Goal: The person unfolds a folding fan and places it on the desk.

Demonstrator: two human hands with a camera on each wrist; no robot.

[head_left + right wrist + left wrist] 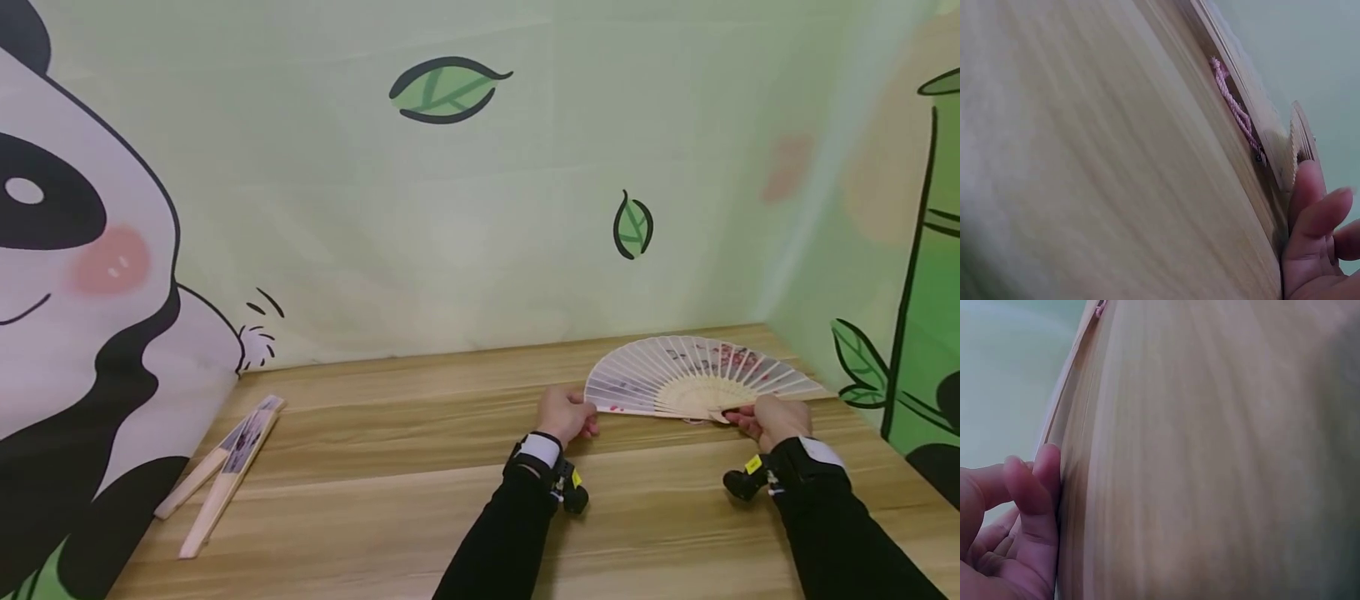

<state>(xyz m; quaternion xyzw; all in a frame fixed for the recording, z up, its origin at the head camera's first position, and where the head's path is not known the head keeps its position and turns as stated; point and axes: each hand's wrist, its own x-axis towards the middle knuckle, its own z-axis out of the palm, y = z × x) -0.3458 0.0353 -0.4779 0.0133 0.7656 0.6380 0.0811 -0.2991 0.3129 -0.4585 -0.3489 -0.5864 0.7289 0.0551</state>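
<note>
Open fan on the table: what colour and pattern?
White fan with pink-red floral print, pale wooden ribs; head view shows it best.

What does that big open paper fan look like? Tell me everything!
The white paper folding fan is spread wide open, lying on the wooden table near the right wall. It has pale wooden ribs, pink-red flower prints and a pink cord at its pivot. The left hand holds its left edge; the right hand grips the pivot end.

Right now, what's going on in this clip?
A person holds a spread white paper folding fan with pink flower print on the light wooden table. The left hand pinches the fan's left outer edge; the right hand holds the pivot end, near a pink cord. Two closed folding fans lie at far left.
</note>
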